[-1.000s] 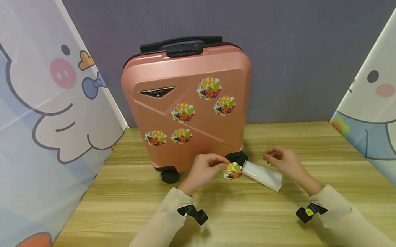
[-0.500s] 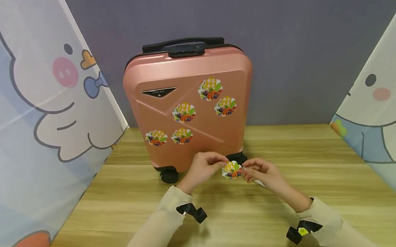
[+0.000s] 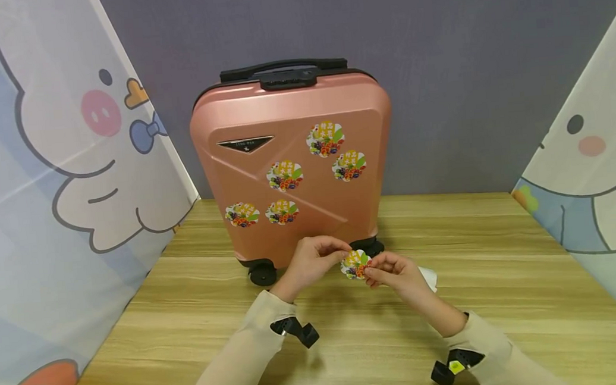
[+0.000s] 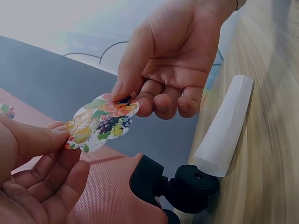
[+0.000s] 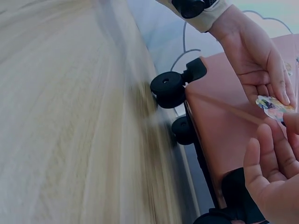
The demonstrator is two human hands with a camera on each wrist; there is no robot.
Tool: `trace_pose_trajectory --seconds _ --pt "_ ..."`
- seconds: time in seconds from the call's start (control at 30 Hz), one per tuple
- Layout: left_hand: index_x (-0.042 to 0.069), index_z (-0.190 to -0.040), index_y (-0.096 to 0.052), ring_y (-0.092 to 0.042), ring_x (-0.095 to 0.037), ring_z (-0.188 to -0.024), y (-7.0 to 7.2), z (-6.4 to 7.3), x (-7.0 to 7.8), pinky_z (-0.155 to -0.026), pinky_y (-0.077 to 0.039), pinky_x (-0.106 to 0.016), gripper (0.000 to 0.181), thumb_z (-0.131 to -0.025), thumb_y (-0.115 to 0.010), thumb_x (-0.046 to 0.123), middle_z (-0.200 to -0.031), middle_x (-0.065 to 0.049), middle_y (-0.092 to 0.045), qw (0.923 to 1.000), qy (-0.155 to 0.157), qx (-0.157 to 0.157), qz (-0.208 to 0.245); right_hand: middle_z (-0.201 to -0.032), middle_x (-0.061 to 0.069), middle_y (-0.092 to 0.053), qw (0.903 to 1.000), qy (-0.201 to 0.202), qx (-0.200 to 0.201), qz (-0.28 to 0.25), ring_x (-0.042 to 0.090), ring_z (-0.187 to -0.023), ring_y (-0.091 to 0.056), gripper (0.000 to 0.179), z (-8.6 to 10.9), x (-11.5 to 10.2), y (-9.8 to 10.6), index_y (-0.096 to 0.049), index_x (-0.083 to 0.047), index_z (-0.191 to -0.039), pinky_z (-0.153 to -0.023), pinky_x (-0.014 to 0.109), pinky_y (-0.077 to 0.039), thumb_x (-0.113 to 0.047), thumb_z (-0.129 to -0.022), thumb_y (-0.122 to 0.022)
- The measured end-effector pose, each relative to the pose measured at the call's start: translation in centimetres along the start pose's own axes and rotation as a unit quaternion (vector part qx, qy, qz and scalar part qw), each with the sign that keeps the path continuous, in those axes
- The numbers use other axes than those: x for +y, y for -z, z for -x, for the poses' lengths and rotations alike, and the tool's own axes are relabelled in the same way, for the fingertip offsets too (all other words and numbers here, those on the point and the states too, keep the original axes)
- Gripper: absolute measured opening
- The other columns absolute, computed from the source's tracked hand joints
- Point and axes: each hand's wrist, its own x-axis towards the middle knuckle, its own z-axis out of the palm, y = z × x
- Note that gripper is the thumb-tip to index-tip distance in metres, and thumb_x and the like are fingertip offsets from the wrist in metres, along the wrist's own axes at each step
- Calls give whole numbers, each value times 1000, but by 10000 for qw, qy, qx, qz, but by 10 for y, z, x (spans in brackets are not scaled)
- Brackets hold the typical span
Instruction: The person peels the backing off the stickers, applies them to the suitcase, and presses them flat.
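Between both hands is a round scalloped sticker [image 3: 356,265] printed with fruit, held in front of the suitcase's lower right. My left hand [image 3: 315,263] pinches its left edge between thumb and fingers. With thumb and forefinger, my right hand [image 3: 396,274] pinches the opposite edge, as the left wrist view also shows. Behind them a pink hard-shell suitcase [image 3: 320,209] stands upright on its black wheels. Several matching fruit stickers [image 3: 284,175] are on its front face. A roll of white backing paper [image 4: 226,126] lies on the table, partly hidden behind my right hand in the head view.
The wood-grain table [image 3: 478,246] extends around the suitcase. A grey wall panel [image 3: 456,86] rises close behind it. Cartoon-printed sheets [image 3: 88,190] border the left and right sides. A black wheel [image 3: 263,273] sits at the suitcase's lower left corner.
My right hand has moved left from beside the white roll and taken the sticker's right edge. The left hand keeps its pinch, shifting slightly left with the sticker.
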Motion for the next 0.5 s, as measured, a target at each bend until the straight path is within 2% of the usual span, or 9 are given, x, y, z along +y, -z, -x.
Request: trace_pose_trajectory --seconds 0.17,0.27,0.43,0.5 --pt "0 -102 -77 -66 -20 -72 4 1 -1 -62 -53 -26 13 -92 -70 6 -95 -11 -74 10000 -51 -49 -20 -84 -2 -72 9998 24 217 11 11 -76 -68 8 -2 1 -5 -65 0 -92 -69 28 -58 6 -95 -61" --pt "2 -103 -77 -66 -19 -71 8 2 -1 -61 -54 -27 14 -92 -71 7 -95 -9 -74 9999 -96 -66 -66 -83 -2 -72 9994 -35 353 50 10 -75 -68 4 -3 1 -8 -63 7 -91 -69 27 -58 5 -94 -62" --pt "2 -104 -77 -65 -12 -70 12 3 -3 -61 -54 -28 15 -93 -70 7 -95 -8 -73 9999 -49 -20 -106 -81 -2 -72 9989 -75 434 128 11 -73 -68 13 -6 2 -12 -59 17 -92 -68 27 -58 5 -94 -62" --pt "1 -106 -77 -67 -19 -72 14 4 -3 -61 -53 -27 15 -93 -70 7 -95 -8 -73 10000 8 6 -66 -81 -3 -72 9988 -106 445 197 11 -73 -68 16 -7 3 -13 -58 20 -93 -68 28 -58 5 -94 -62"
